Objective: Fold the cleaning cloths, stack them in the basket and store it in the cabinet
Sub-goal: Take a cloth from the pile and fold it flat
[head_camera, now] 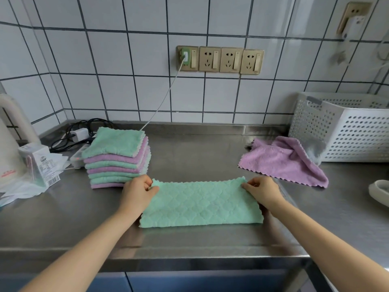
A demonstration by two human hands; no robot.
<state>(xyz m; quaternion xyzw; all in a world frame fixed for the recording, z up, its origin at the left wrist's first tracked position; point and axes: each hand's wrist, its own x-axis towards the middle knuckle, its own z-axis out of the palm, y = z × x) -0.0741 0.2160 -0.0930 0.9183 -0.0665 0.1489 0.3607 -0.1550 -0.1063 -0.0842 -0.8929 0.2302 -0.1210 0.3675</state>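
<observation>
Head view, items as I see them. Steel bench (pixel 200 148): carries everything below. Green cloth (pixel 200 204): folded to a long strip, flat at the near middle of the bench. My left hand (pixel 139 191): pinches the strip's far left corner between thumb and curled fingers. My right hand (pixel 262 191): pinches the far right corner the same way. Both grips are closed on that cloth. Stack (pixel 116 158): folded cloths, green and purple layers, green on top, on the bench just behind and left of my left hand. Purple cloth (pixel 284 161): unfolded, rumpled, to the right, its far edge against the basket. Basket (pixel 345 131): white, perforated, at the far right against the tiled wall; its inside is not visible to me. Sockets (pixel 220 60): a row of four on the wall, a white cable (pixel 162 104) plugged into the leftmost and running down behind the stack. Carton (pixel 40 163): small, far left.
</observation>
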